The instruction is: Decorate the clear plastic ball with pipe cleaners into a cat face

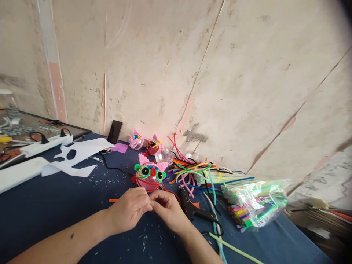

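Observation:
My left hand (132,206) and my right hand (167,209) meet with pinched fingertips over the dark blue cloth. What lies between them is too small or hidden to make out. Just beyond stands a clear ball decorated as an animal head (150,176), with pink ears, green-ringed black eyes and a red nose. An orange fuzzy strip (112,200) shows beside my left wrist. To the right of my right hand lies a black hot glue gun (194,209), with a red pipe cleaner (173,193) curving between them.
Two similar pink heads (136,140) (154,145) and a clear plastic ball (164,157) stand by the wall. Loose pipe cleaners (209,176) and a bagged bundle (258,205) lie right. Cut white paper (82,146), a phone (114,131) and a power strip (45,145) lie left.

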`<state>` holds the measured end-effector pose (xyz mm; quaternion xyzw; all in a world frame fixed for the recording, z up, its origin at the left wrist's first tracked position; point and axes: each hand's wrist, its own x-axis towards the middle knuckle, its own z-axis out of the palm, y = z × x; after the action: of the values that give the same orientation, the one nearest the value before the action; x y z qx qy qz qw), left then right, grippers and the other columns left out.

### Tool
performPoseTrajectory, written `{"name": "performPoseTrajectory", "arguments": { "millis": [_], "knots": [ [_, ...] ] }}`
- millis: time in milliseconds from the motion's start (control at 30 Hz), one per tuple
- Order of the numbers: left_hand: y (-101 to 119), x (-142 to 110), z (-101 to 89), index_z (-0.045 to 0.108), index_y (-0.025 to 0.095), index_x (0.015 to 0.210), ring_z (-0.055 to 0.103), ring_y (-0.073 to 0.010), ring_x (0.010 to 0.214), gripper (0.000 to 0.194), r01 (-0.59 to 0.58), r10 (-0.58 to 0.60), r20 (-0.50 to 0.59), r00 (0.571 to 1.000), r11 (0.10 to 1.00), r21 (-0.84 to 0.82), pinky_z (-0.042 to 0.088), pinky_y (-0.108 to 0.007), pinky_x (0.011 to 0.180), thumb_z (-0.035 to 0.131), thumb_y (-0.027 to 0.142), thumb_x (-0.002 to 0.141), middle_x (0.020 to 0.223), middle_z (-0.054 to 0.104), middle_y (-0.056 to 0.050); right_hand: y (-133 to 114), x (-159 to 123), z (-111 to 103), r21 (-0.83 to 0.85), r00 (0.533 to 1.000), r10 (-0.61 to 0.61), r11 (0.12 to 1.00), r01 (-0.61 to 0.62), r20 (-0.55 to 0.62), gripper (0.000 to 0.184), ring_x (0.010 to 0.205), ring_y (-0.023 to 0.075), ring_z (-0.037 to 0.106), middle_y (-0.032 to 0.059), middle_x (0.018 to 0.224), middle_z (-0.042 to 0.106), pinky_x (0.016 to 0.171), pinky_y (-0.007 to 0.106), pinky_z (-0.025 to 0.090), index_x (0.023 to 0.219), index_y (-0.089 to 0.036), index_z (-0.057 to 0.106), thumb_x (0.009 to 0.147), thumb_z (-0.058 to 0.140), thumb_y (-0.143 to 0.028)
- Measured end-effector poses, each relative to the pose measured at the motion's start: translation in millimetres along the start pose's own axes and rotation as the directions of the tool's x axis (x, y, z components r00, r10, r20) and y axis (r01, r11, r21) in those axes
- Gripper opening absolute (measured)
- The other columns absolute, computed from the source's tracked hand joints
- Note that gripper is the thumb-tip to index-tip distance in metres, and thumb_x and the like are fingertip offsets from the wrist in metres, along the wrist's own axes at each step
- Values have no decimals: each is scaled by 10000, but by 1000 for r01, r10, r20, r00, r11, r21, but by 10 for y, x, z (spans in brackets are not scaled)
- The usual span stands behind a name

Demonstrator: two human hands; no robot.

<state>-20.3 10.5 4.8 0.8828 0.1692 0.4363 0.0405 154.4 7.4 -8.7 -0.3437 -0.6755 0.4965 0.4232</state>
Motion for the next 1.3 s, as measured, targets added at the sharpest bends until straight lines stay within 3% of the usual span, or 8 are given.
{"name": "performPoseTrajectory", "arguments": {
  "millis": [267,433,567,700,833,1067,1200,1300],
  "knots": [
    [-37,-30,13,563,164,688,440,-129,573,309,-23,23,84,996,1000,1,357,-256,540,388,192,941,593,525,-15,-132,-13,-8,71,998,65,995,-66,9,162,581,102,501,-29,623,567,584,226,389,736,-156,620,754,652,-314],
    [-46,0,-43,648,194,720,445,-129,533,246,-99,86,119,989,990,105,334,-266,505,488,201,906,552,532,0,-49,8,-48,155,983,109,979,-131,146,287,556,100,542,-19,600,600,590,235,414,740,-139,632,763,681,-421],
    [18,49,-92,630,181,707,425,-129,537,211,-219,219,17,976,966,141,330,-269,493,519,143,883,547,530,3,54,9,-12,439,968,129,873,-215,216,378,498,89,555,-32,566,590,540,225,449,717,-137,599,649,789,-456],
    [86,51,-108,613,152,777,464,-128,592,119,-273,276,-4,961,953,134,385,-265,533,552,83,852,610,584,-9,93,-4,57,596,953,145,753,-280,265,384,465,80,554,-34,536,583,502,211,470,681,-136,564,648,803,-434],
    [57,13,-98,612,151,889,479,-134,626,93,-276,276,22,961,948,162,419,-272,561,579,82,835,675,614,-21,65,-4,74,626,948,146,721,-298,283,397,496,83,570,-28,557,597,538,223,494,715,-127,585,629,813,-441],
    [27,-19,-74,608,195,924,521,-137,647,151,-260,256,49,966,957,130,455,-266,587,592,83,824,711,643,-14,-41,-24,108,566,945,121,775,-281,304,446,475,71,500,-61,527,521,526,219,458,678,-159,533,638,766,-538],
    [-36,-22,-108,565,190,979,542,-133,685,152,-120,124,-129,984,992,42,476,-264,635,547,104,854,752,629,-19,-112,-35,122,507,943,37,836,-210,329,450,487,67,435,-73,560,439,538,242,461,675,-175,498,694,704,-574],
    [-162,-21,-162,528,200,865,556,-134,716,96,158,-144,-348,926,987,11,468,-257,658,519,105,852,747,576,-6,-169,-3,54,536,970,-37,838,-100,240,425,487,64,379,-78,576,382,544,257,465,658,-186,466,751,665,-549]
  ]
}}
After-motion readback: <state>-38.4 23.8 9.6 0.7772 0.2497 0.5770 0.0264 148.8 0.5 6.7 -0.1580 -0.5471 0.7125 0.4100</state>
